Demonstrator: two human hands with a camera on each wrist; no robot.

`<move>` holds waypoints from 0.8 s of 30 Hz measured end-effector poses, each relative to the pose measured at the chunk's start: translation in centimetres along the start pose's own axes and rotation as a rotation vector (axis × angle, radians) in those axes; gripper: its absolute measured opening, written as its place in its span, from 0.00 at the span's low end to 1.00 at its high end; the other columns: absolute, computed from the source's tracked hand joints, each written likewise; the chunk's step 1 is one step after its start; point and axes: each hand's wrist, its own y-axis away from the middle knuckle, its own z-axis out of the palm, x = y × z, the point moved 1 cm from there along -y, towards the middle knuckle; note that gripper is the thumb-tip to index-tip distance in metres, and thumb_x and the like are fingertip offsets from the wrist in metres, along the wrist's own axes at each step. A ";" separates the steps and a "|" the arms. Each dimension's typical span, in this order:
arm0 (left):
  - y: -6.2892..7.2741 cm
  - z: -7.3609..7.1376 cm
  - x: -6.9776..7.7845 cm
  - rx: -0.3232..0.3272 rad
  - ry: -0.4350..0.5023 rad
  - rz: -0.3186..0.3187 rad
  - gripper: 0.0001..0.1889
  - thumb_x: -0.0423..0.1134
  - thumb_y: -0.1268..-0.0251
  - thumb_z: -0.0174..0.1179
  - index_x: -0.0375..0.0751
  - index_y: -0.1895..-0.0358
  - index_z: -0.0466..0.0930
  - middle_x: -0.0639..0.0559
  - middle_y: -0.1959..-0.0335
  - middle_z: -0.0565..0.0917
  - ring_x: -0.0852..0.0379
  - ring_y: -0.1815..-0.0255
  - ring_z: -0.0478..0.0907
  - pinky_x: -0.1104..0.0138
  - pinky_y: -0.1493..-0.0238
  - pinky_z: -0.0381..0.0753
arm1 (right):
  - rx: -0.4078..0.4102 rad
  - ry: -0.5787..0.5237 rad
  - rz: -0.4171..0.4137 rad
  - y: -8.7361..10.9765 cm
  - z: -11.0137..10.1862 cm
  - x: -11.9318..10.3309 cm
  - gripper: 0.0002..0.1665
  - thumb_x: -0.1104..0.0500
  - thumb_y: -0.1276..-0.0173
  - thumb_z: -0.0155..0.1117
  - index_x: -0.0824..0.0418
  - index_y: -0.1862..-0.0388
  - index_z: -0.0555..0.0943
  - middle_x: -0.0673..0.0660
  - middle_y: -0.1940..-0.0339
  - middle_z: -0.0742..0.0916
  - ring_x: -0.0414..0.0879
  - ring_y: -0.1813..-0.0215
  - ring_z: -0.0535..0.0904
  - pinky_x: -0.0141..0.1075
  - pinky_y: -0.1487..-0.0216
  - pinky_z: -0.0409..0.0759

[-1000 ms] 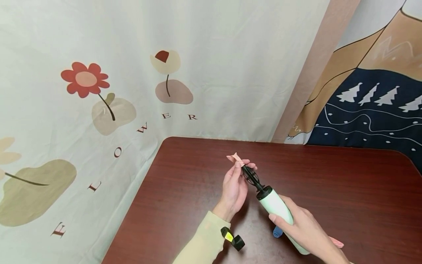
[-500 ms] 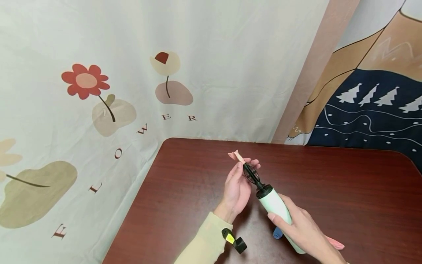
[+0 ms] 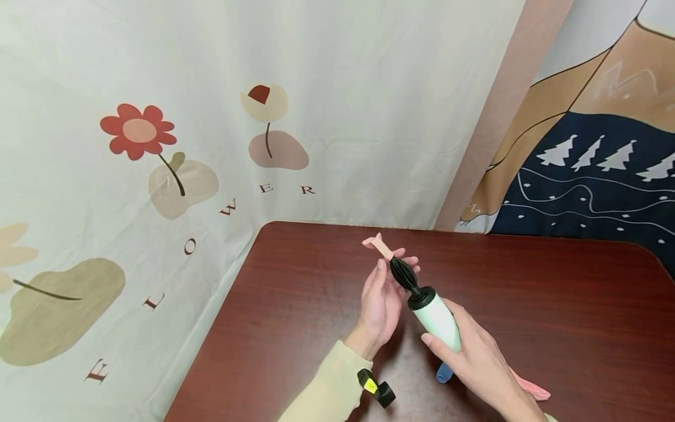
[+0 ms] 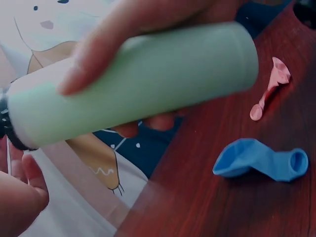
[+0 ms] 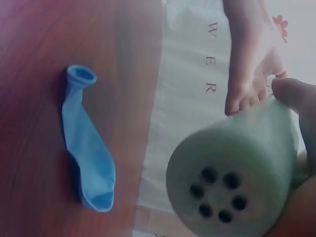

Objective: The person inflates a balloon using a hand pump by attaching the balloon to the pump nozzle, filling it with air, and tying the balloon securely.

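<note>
My right hand (image 3: 480,357) grips the mint-green barrel of a balloon pump (image 3: 436,321), thumb along its upper side. The pump points up and left, its black ribbed nozzle (image 3: 404,274) at the far end. A limp pink balloon (image 3: 382,246) sits on the nozzle's tip. Beside the nozzle is my left hand (image 3: 381,308), palm turned toward it. Its thumb lies just left of the nozzle and its fingers spread behind, loosely around it. In the right wrist view, the pump's rear end (image 5: 217,197) shows a ring of holes.
A flat blue balloon (image 4: 247,160) lies on the dark red-brown table (image 3: 295,293), below the pump. Another limp pink balloon (image 4: 271,91) is nearby, partly behind the right hand in the head view. A printed curtain (image 3: 369,117) hangs along the table's back and left edges.
The left thumb has come away from the pink balloon's neck, and more of that balloon now shows, pointing up and left. The pump and right hand have shifted slightly up and left.
</note>
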 end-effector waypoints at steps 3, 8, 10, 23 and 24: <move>-0.2 -0.1 0.1 0.038 0.015 0.061 0.17 0.50 0.17 0.51 0.45 0.37 0.76 0.50 0.48 0.86 0.51 0.42 0.82 0.61 0.35 0.75 | 0.048 0.038 -0.018 -0.1 0.1 0.1 0.41 0.45 0.36 0.78 0.55 0.29 0.72 0.52 0.48 0.82 0.45 0.57 0.78 0.44 0.63 0.79; -0.2 0.0 0.5 0.078 0.022 0.117 0.11 0.45 0.22 0.59 0.45 0.45 0.81 0.51 0.44 0.84 0.55 0.47 0.82 0.66 0.46 0.78 | 0.143 0.111 -0.065 -0.3 0.2 0.3 0.37 0.51 0.43 0.82 0.60 0.38 0.76 0.54 0.55 0.81 0.45 0.62 0.77 0.45 0.68 0.78; -0.2 0.1 0.6 0.080 0.023 0.123 0.12 0.44 0.22 0.60 0.44 0.43 0.83 0.51 0.44 0.84 0.55 0.47 0.82 0.67 0.47 0.78 | 0.173 0.137 -0.084 -0.3 0.3 0.4 0.37 0.52 0.45 0.83 0.60 0.40 0.77 0.54 0.56 0.81 0.45 0.63 0.76 0.45 0.69 0.77; -0.3 0.1 1.0 0.132 -0.212 0.186 0.08 0.30 0.27 0.59 0.36 0.54 0.88 0.51 0.60 0.89 0.55 0.34 0.74 0.66 0.40 0.77 | 0.166 0.240 -0.141 -0.7 0.3 0.2 0.38 0.52 0.46 0.84 0.63 0.41 0.76 0.57 0.58 0.81 0.48 0.62 0.75 0.48 0.65 0.75; -0.3 0.1 1.1 0.119 -0.247 0.197 0.08 0.30 0.27 0.59 0.33 0.54 0.87 0.51 0.61 0.90 0.54 0.31 0.72 0.66 0.39 0.76 | 0.168 0.250 -0.155 -0.7 0.3 0.2 0.38 0.51 0.46 0.84 0.64 0.41 0.76 0.58 0.59 0.81 0.48 0.63 0.75 0.47 0.65 0.75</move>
